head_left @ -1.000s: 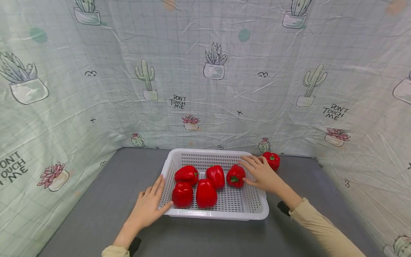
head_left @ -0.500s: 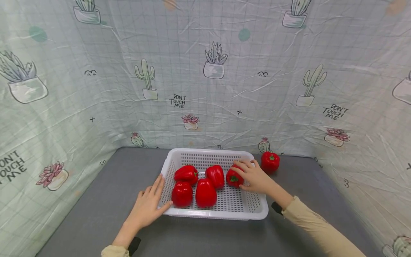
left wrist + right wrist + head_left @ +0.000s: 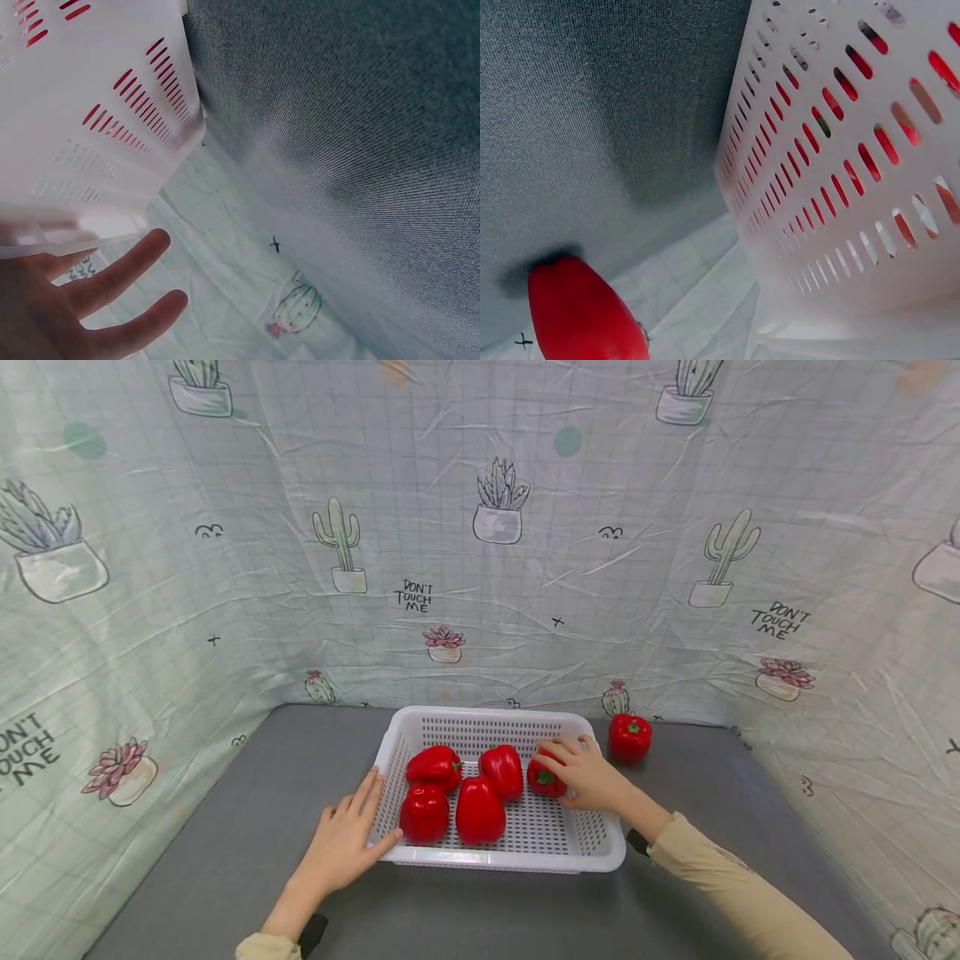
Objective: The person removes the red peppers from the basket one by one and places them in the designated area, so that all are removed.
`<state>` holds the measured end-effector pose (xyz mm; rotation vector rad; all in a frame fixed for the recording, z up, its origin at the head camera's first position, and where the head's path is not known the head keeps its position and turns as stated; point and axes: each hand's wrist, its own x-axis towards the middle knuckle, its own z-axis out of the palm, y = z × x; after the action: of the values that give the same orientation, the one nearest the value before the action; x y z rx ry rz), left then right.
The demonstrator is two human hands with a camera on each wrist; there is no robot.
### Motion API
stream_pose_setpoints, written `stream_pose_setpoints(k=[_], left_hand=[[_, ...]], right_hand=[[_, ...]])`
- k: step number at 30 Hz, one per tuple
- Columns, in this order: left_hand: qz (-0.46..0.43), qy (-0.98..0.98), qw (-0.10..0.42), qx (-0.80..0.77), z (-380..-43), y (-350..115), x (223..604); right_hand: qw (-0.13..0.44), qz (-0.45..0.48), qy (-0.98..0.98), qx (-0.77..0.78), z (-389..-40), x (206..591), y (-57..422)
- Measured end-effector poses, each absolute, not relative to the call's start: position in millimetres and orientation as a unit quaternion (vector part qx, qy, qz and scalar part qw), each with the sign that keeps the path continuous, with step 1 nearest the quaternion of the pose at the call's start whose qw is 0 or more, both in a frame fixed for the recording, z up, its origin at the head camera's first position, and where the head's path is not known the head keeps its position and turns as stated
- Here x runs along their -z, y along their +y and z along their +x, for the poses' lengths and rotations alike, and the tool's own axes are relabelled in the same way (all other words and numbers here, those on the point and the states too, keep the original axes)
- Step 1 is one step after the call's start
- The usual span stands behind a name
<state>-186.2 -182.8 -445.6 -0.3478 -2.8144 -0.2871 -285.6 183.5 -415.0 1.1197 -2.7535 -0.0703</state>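
Note:
A white perforated plastic basket (image 3: 495, 861) stands on the grey table with several red bell peppers in it. My left hand (image 3: 340, 849) rests on its left rim, fingers fairly straight; the left wrist view shows those fingers (image 3: 124, 270) beside the basket wall. My right hand (image 3: 597, 782) reaches over the right rim and grips the rightmost bell pepper (image 3: 543, 779), its fingers bent over the top and the thumb at the near side. Part of that pepper is hidden under the fingers. In the right wrist view, the basket wall (image 3: 870, 285) hides the hand.
Just outside the basket's back right corner sits another red bell pepper (image 3: 630, 739). Inside the basket, more bell peppers (image 3: 481, 812) lie to the left of the gripped one. A cactus-print cloth (image 3: 450, 568) hangs around the back and sides of the grey table (image 3: 465, 914).
My right hand has moved left and down from the basket's right rim onto the rightmost pepper, closing its fingers over it. The pepper outside is now fully uncovered. The left hand stays put.

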Motion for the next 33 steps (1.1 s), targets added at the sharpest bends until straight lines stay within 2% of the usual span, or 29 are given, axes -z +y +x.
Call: stream_pose_setpoints(k=[18,33], left_hand=[[-0.122,-0.977,0.141,0.099,-188,-184,442],[-0.122,-0.978,0.137,0.101,-187,-183,442]], right_hand=[[0.046,0.372,-0.925,0.058,-305,420,179],[0.079,0.395,-0.912,0.073,-312,427,177]])
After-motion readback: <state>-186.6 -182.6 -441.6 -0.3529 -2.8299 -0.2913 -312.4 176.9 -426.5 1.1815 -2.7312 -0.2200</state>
